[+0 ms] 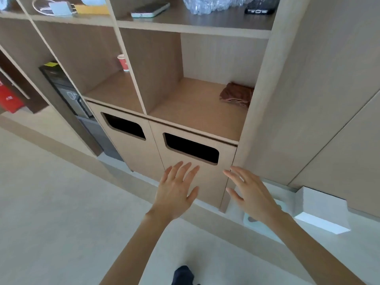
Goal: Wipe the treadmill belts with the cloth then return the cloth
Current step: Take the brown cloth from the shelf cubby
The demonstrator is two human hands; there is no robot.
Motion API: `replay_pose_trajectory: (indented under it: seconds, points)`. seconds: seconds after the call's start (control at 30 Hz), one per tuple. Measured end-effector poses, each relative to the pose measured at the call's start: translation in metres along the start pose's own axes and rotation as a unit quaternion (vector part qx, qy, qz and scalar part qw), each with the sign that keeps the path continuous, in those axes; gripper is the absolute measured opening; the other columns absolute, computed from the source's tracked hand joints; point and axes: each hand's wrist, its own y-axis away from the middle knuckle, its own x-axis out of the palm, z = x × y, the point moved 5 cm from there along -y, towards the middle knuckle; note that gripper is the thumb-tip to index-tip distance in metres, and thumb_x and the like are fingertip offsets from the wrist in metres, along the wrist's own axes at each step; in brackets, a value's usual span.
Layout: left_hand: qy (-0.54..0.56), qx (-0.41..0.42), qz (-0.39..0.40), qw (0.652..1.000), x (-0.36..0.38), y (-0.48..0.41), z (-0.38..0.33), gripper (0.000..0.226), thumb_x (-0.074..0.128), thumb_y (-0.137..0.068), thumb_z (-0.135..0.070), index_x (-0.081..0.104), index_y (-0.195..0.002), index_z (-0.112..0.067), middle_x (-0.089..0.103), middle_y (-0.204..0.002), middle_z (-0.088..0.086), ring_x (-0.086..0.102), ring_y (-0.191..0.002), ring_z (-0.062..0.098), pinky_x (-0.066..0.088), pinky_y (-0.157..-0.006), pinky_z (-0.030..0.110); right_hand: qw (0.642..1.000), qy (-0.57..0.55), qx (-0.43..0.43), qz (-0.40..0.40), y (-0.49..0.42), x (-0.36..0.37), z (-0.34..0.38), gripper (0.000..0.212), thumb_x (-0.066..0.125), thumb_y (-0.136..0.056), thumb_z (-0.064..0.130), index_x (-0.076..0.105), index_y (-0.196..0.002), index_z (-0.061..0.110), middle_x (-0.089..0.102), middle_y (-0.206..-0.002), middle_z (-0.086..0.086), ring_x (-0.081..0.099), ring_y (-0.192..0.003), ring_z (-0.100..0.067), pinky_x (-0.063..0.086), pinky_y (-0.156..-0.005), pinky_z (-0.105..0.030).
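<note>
A folded brown cloth [236, 95] lies at the back right corner of an open wooden shelf compartment [193, 116]. Both my hands are stretched out below that shelf, in front of a cabinet door. My left hand [176, 188] is flat with its fingers spread and holds nothing. My right hand [249, 192] is also spread and holds nothing. Neither hand touches the cloth, which sits well above them. No treadmill is in view.
Two cabinet doors with dark slot openings [192, 148] sit under the shelf. A red paper cup [123, 62] stands in the left compartment. Phones [150, 9], a charger and crumpled plastic lie on the upper shelf. A white box [322, 210] rests on the floor at right.
</note>
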Motion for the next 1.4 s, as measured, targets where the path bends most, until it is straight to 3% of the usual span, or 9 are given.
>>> replay_pose_trajectory:
  seconds: [0.2, 0.37, 0.5, 0.63, 0.8, 0.9, 1.03, 1.17, 1.4]
  points:
    - [-0.006, 0.064, 0.003, 0.998, 0.002, -0.055, 0.059, 0.052, 0.047, -0.092, -0.039, 0.042, -0.139, -0.017, 0.045, -0.141, 0.008, 0.037, -0.133, 0.029, 0.029, -0.109, 0.044, 0.998, 0.004, 0.053, -0.014, -0.061, 0.009, 0.018, 0.049, 0.048, -0.097, 0.032, 0.040, -0.142, 0.018, 0.039, -0.147, -0.007, 0.037, -0.135, -0.022, 0.030, -0.108, -0.035]
    - [0.017, 0.093, 0.012, 0.995, 0.016, -0.100, 0.085, 0.053, 0.045, -0.093, -0.040, 0.037, -0.142, -0.020, 0.041, -0.145, 0.006, 0.032, -0.136, 0.026, 0.026, -0.111, 0.043, 0.996, 0.010, 0.088, -0.008, -0.105, 0.021, 0.008, 0.050, 0.044, -0.098, 0.033, 0.034, -0.145, 0.020, 0.033, -0.150, -0.005, 0.031, -0.138, -0.021, 0.027, -0.110, -0.032]
    - [0.040, 0.089, 0.018, 0.995, 0.037, -0.146, 0.107, 0.053, 0.044, -0.093, -0.038, 0.036, -0.142, -0.020, 0.039, -0.146, 0.004, 0.030, -0.137, 0.023, 0.021, -0.112, 0.040, 0.993, -0.017, 0.119, -0.006, -0.148, 0.029, -0.012, 0.050, 0.046, -0.097, 0.031, 0.035, -0.144, 0.018, 0.033, -0.150, -0.004, 0.036, -0.134, -0.023, 0.030, -0.108, -0.034]
    - [0.026, 0.065, 0.079, 0.994, 0.070, -0.191, 0.115, 0.057, 0.034, -0.096, -0.044, 0.020, -0.147, -0.024, 0.021, -0.154, 0.001, 0.014, -0.142, 0.019, 0.015, -0.114, 0.037, 0.989, -0.020, 0.148, 0.011, -0.184, 0.035, -0.038, 0.051, 0.046, -0.097, 0.032, 0.031, -0.146, 0.022, 0.027, -0.152, -0.003, 0.037, -0.131, -0.027, 0.033, -0.107, -0.040]
    - [0.041, 0.104, 0.054, 0.992, 0.080, -0.251, 0.122, 0.054, 0.040, -0.094, -0.041, 0.028, -0.144, -0.023, 0.033, -0.146, 0.001, 0.025, -0.137, 0.023, 0.021, -0.110, 0.039, 0.985, -0.011, 0.172, 0.011, -0.238, 0.038, -0.080, 0.054, 0.044, -0.097, 0.036, 0.027, -0.147, 0.024, 0.024, -0.154, -0.003, 0.030, -0.136, -0.028, 0.032, -0.108, -0.044]
    - [0.052, 0.077, 0.064, 0.994, 0.089, -0.285, 0.139, 0.054, 0.040, -0.094, -0.042, 0.027, -0.144, -0.025, 0.030, -0.148, 0.000, 0.021, -0.138, 0.021, 0.019, -0.111, 0.040, 0.980, -0.011, 0.198, -0.001, -0.275, 0.045, -0.108, 0.055, 0.045, -0.097, 0.036, 0.027, -0.147, 0.023, 0.023, -0.155, -0.004, 0.021, -0.142, -0.025, 0.024, -0.113, -0.044]
    - [0.038, 0.078, 0.097, 0.991, 0.116, -0.305, 0.145, 0.053, 0.034, -0.096, -0.043, 0.023, -0.146, -0.028, 0.023, -0.153, -0.002, 0.015, -0.141, 0.020, 0.011, -0.114, 0.039, 0.966, -0.011, 0.256, -0.027, -0.323, 0.050, -0.146, 0.057, 0.047, -0.096, 0.037, 0.027, -0.148, 0.022, 0.020, -0.157, -0.003, 0.013, -0.145, -0.022, 0.018, -0.115, -0.046]
    - [0.024, 0.089, 0.074, 0.993, 0.130, -0.307, 0.147, 0.049, 0.031, -0.097, -0.042, 0.026, -0.145, -0.029, 0.018, -0.155, -0.006, 0.009, -0.143, 0.015, 0.001, -0.116, 0.035, 0.942, -0.016, 0.334, -0.009, -0.345, 0.055, -0.183, 0.058, 0.048, -0.095, 0.037, 0.027, -0.147, 0.024, 0.016, -0.158, -0.001, 0.007, -0.146, -0.022, 0.014, -0.115, -0.051]
    - [0.053, 0.104, 0.043, 0.992, 0.132, -0.303, 0.164, 0.044, 0.029, -0.100, -0.036, 0.028, -0.144, -0.034, 0.016, -0.155, -0.010, 0.004, -0.143, 0.007, -0.008, -0.116, 0.030, 0.930, 0.004, 0.368, 0.003, -0.379, 0.054, -0.212, 0.066, 0.048, -0.094, 0.042, 0.016, -0.150, 0.030, 0.007, -0.160, 0.004, -0.004, -0.146, -0.025, 0.004, -0.115, -0.056]
